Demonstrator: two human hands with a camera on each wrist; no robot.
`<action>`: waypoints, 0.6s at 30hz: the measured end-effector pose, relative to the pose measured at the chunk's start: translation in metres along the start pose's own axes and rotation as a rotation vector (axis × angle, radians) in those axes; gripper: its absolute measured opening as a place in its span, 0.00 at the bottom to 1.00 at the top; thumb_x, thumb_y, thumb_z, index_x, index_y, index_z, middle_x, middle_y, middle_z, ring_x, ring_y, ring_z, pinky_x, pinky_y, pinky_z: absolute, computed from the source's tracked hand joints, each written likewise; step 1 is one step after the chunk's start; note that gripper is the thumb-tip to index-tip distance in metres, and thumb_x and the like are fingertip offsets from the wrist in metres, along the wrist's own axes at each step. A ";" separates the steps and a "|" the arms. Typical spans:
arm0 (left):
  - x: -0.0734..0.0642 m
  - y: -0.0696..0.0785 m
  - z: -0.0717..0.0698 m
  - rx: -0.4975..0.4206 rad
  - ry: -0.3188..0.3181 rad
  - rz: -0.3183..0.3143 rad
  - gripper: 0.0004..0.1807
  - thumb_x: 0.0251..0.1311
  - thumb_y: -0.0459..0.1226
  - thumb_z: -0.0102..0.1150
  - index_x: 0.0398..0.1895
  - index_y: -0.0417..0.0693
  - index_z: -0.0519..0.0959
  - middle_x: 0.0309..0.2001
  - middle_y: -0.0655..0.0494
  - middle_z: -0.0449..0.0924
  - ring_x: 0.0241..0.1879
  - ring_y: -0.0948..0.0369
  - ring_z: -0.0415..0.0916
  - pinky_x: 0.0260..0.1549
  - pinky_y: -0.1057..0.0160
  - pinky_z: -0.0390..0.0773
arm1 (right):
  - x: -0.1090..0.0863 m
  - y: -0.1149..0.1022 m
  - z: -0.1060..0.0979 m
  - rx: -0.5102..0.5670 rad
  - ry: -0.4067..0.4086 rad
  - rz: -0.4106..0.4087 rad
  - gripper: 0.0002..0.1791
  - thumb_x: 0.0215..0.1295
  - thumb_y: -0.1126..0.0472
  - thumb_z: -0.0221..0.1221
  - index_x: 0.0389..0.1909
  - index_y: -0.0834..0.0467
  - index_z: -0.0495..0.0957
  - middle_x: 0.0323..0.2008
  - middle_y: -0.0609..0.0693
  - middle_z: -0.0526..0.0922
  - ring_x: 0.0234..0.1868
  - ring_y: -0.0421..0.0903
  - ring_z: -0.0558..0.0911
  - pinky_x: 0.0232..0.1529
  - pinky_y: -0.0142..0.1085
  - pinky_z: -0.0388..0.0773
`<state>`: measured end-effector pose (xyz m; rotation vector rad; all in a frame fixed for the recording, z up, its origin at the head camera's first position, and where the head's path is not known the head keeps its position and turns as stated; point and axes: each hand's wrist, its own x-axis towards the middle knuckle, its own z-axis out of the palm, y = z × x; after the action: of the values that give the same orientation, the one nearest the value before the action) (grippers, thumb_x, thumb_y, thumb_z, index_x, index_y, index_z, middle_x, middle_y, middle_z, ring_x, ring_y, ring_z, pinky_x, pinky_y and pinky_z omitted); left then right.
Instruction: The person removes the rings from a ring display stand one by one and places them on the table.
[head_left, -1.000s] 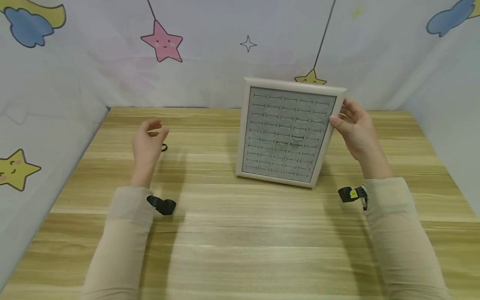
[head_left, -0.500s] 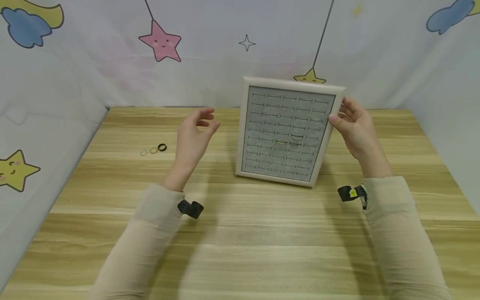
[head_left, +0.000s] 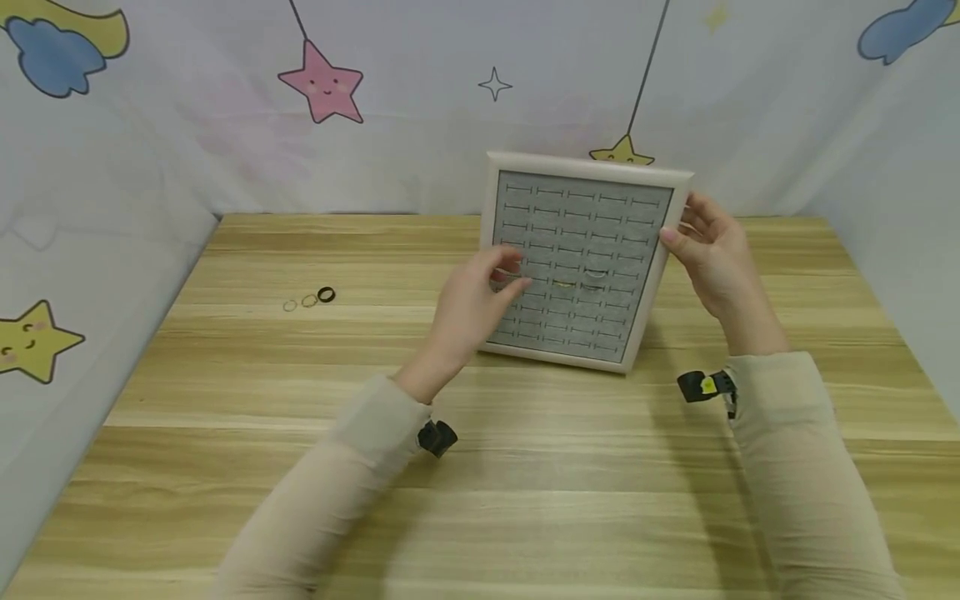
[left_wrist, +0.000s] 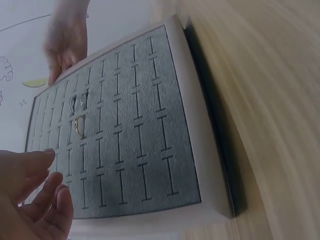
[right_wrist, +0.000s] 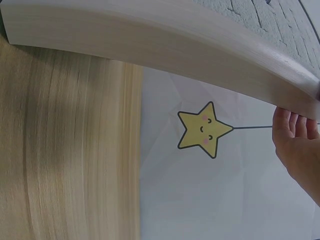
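Note:
A ring display board (head_left: 573, 229) with a pale frame and grey slotted padding stands tilted on the table. My right hand (head_left: 716, 254) grips its right edge, thumb on the front and fingers behind; the right wrist view shows those fingers (right_wrist: 285, 125) against the frame's side. My left hand (head_left: 476, 304) is in front of the board's left part, thumb and fingertips apart. Nothing shows between them in the left wrist view. A gold ring (left_wrist: 78, 127) and silver rings (left_wrist: 83, 100) sit in the slots. Whether the left hand touches the padding, I cannot tell.
On the table's left lie a black ring (head_left: 326, 294), a gold-coloured ring (head_left: 309, 301) and a thin pale ring (head_left: 290, 306). Behind the wooden table (head_left: 525, 500) hangs a white cloth (head_left: 420, 150) printed with stars. Each wrist wears a small black camera (head_left: 437, 437).
My left hand has moved right, from beside the loose rings to the front of the board, uncovering those rings. The right hand and the board have stayed nearly still.

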<state>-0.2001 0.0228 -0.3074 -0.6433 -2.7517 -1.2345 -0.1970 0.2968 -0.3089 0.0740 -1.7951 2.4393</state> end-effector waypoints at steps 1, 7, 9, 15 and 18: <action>0.000 0.002 0.003 0.002 -0.017 0.002 0.17 0.62 0.37 0.61 0.53 0.44 0.77 0.47 0.51 0.82 0.46 0.56 0.79 0.48 0.62 0.79 | 0.000 0.000 0.000 0.001 -0.001 0.000 0.23 0.60 0.72 0.59 0.56 0.55 0.69 0.46 0.47 0.75 0.45 0.39 0.76 0.44 0.22 0.76; 0.001 0.009 0.018 0.046 -0.071 0.026 0.16 0.62 0.38 0.60 0.52 0.44 0.78 0.49 0.52 0.82 0.48 0.58 0.78 0.49 0.63 0.78 | -0.002 -0.001 0.000 -0.009 0.007 0.000 0.25 0.60 0.71 0.60 0.57 0.56 0.68 0.46 0.47 0.75 0.45 0.39 0.76 0.44 0.22 0.77; 0.001 0.011 0.022 0.068 -0.075 0.028 0.16 0.62 0.39 0.60 0.52 0.45 0.78 0.49 0.53 0.81 0.49 0.59 0.78 0.50 0.63 0.78 | -0.002 -0.001 0.000 -0.017 0.009 -0.003 0.26 0.60 0.71 0.60 0.58 0.57 0.68 0.46 0.46 0.75 0.45 0.38 0.76 0.44 0.23 0.77; 0.004 0.014 0.031 0.089 -0.101 0.007 0.14 0.63 0.41 0.59 0.51 0.49 0.79 0.47 0.55 0.81 0.47 0.61 0.77 0.49 0.65 0.78 | -0.002 -0.001 0.000 -0.005 -0.008 -0.008 0.25 0.60 0.72 0.60 0.58 0.56 0.69 0.46 0.47 0.75 0.45 0.39 0.76 0.44 0.23 0.77; 0.005 0.015 0.034 0.079 -0.103 -0.003 0.14 0.63 0.41 0.59 0.50 0.49 0.80 0.46 0.55 0.80 0.46 0.61 0.77 0.47 0.65 0.78 | -0.001 -0.001 0.000 0.000 -0.010 -0.006 0.24 0.60 0.72 0.59 0.56 0.55 0.69 0.47 0.47 0.75 0.45 0.39 0.76 0.44 0.23 0.76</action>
<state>-0.1945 0.0583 -0.3190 -0.7156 -2.8690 -1.1163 -0.1956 0.2968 -0.3084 0.0921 -1.7959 2.4391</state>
